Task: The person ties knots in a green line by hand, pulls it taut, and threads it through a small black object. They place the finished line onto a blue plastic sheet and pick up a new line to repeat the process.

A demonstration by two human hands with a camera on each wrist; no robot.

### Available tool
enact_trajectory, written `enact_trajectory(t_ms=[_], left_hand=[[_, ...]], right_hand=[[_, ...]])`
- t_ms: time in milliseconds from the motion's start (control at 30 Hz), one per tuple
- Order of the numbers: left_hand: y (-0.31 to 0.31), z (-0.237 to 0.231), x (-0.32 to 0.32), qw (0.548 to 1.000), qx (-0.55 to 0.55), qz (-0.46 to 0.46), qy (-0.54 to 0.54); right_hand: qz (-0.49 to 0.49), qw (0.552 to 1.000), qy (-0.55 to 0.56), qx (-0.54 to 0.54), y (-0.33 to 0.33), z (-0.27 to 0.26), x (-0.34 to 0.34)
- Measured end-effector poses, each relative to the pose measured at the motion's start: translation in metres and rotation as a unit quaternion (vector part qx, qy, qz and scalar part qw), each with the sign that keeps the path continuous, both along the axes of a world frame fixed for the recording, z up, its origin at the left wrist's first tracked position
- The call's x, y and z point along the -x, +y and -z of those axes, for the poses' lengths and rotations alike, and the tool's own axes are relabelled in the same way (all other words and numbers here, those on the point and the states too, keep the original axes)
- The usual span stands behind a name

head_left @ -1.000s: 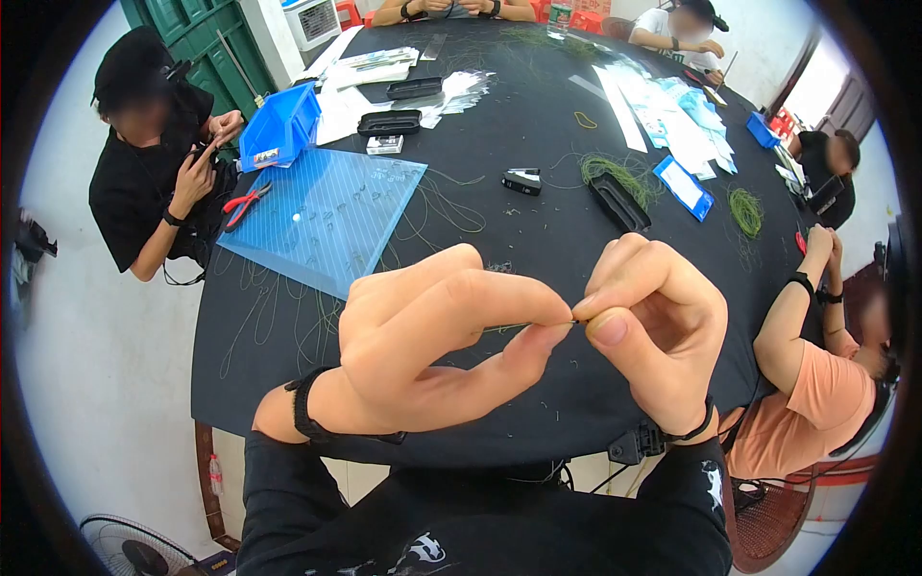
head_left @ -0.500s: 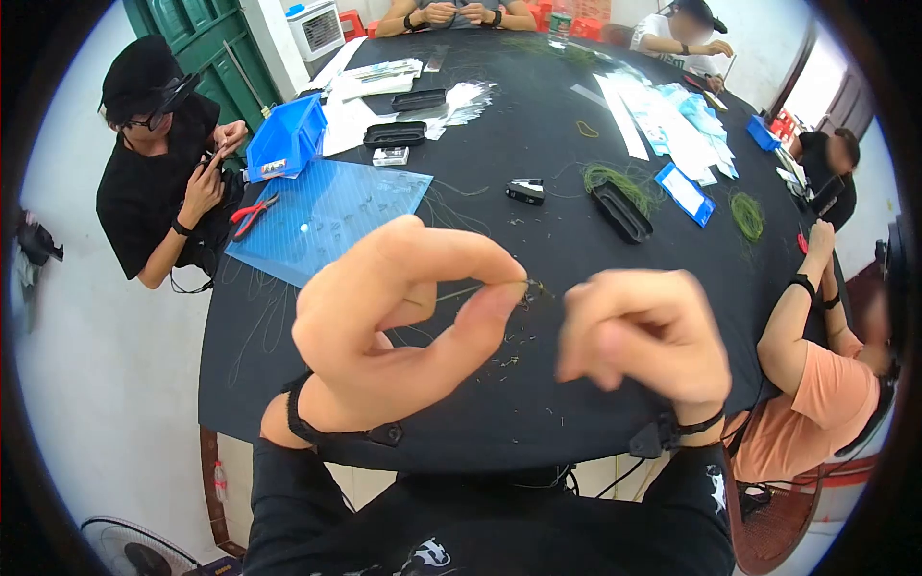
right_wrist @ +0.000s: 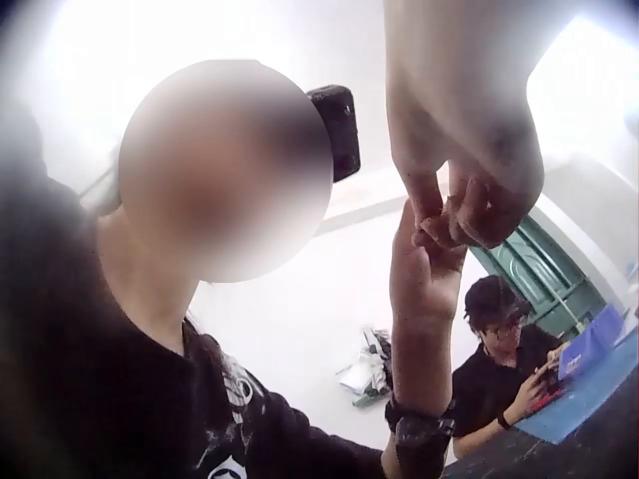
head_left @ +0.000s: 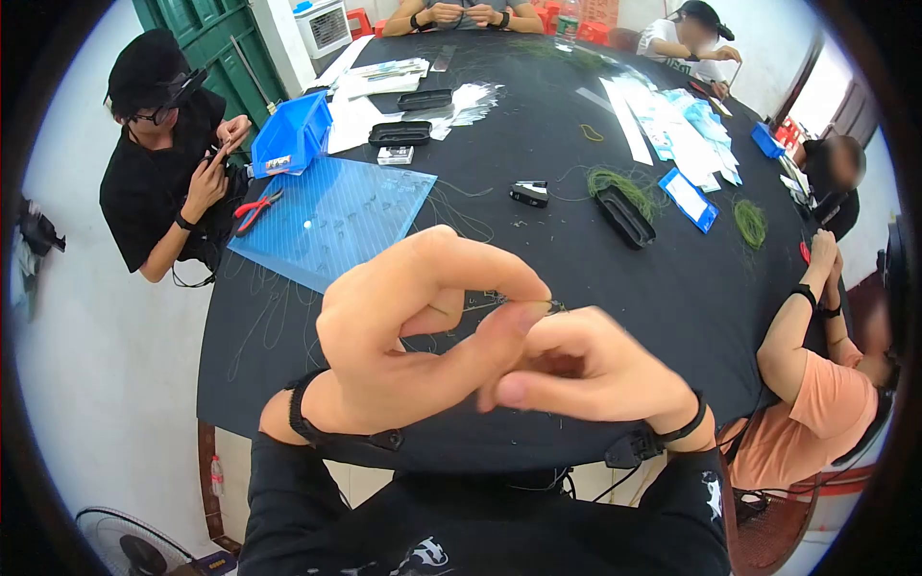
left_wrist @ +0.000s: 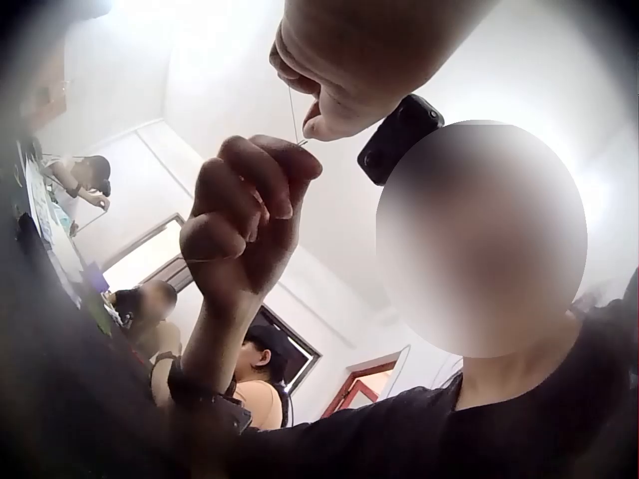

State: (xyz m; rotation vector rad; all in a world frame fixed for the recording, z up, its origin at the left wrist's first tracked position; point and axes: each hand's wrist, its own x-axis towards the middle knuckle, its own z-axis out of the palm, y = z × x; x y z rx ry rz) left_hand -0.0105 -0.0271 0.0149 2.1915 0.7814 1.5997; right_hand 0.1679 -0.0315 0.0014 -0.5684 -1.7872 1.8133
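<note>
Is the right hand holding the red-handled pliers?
No, the red-handled pliers lie at the edge of the blue board, away from the right hand.

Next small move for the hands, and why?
Probably have the right hand pinch the small dark bit: it pokes past the fingertips of the left hand, which pinches the thin thread, and the right hand's curled fingers are close by. Whether they already touch it is unclear.

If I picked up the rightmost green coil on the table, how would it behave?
The green coil would probably flop and shift shape, since its strands look loosely looped. It's likely light, being just thin strands. Loose strands around its edge might snag or tangle.
</note>
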Motion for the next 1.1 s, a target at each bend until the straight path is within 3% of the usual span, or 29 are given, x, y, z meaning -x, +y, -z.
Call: enact_trajectory(t_ms=[133, 167, 200, 267, 533, 967, 1100], left_hand=[[0.000, -0.001, -0.001, 1.000, -0.005, -0.009, -0.006], [0.000, -0.001, -0.001, 1.000, -0.004, -0.012, -0.007], [0.000, -0.002, 0.000, 1.000, -0.009, -0.017, -0.002], [0.001, -0.004, 0.001, 1.000, -0.015, -0.025, 0.003], [0.001, -0.002, 0.002, 1.000, -0.019, -0.022, 0.001], [0.001, -0.001, 0.000, 0.999, -0.027, -0.015, 0.018], [0.001, 0.000, 0.000, 0.999, -0.026, -0.014, 0.018]], right_hand=[[0.081, 0.996, -0.007, -0.040, 0.001, -0.021, -0.020], [0.086, 0.994, 0.040, -0.063, 0.003, -0.020, -0.025], [0.071, 0.982, 0.067, -0.160, 0.010, -0.020, -0.033], [0.057, 0.961, 0.109, -0.247, 0.017, -0.024, -0.047], [0.052, 0.935, 0.351, -0.011, -0.002, -0.053, -0.061], [0.125, 0.859, 0.493, -0.049, -0.007, -0.057, -0.092], [0.093, 0.871, 0.480, -0.048, -0.007, -0.060, -0.095]])
